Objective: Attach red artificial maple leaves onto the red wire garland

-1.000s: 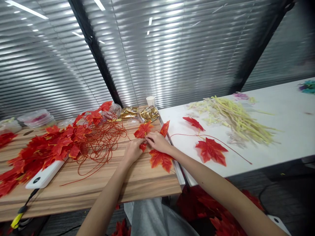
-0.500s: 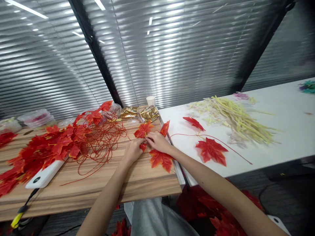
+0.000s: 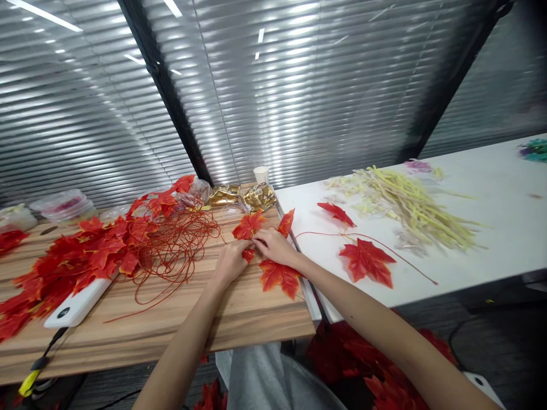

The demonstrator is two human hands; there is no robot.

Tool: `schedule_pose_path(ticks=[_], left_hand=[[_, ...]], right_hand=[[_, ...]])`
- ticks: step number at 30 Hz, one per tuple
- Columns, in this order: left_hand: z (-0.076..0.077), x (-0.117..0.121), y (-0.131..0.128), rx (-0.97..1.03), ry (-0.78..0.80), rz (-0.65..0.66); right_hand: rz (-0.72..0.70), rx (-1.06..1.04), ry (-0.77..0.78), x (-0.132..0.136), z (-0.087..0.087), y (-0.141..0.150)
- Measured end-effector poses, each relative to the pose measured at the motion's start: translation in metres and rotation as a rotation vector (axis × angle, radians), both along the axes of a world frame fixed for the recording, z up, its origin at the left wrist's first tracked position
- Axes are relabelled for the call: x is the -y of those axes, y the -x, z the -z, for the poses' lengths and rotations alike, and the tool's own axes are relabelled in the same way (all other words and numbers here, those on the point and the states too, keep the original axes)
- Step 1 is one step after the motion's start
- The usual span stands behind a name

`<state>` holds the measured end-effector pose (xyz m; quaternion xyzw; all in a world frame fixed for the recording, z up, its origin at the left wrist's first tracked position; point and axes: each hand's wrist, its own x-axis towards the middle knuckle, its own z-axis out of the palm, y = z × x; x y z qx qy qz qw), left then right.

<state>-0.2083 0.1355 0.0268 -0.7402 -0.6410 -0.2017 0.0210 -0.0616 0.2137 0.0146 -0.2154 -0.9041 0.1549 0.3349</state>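
My left hand (image 3: 233, 259) and my right hand (image 3: 273, 245) meet over the wooden table, fingertips pinched together at the stem of a red artificial maple leaf (image 3: 248, 225). The exact grip on stem and cord is hidden by the fingers. Beneath and beside my right hand lies another maple leaf (image 3: 280, 277), with a smaller one (image 3: 286, 223) standing just beyond the wrist. A thin red cord (image 3: 384, 246) runs from behind my right hand onto the white table, where two more leaves lie along it, one of them a broad maple leaf (image 3: 368, 262).
Left of my hands are a tangle of red cord (image 3: 179, 250), a heap of red leaves (image 3: 98, 247) and a white power bank (image 3: 81, 302). Gold packets (image 3: 258, 197) and a paper cup (image 3: 261, 175) stand at the back. Yellow stems (image 3: 414, 210) lie on the white table.
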Motion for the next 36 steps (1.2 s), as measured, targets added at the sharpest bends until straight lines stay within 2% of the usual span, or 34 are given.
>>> schedule_pose_path(ticks=[36], left_hand=[[-0.0021, 0.0002, -0.0007, -0.006, 0.012, -0.001]], right_hand=[[0.001, 0.011, 0.017, 0.0007, -0.0009, -0.0002]])
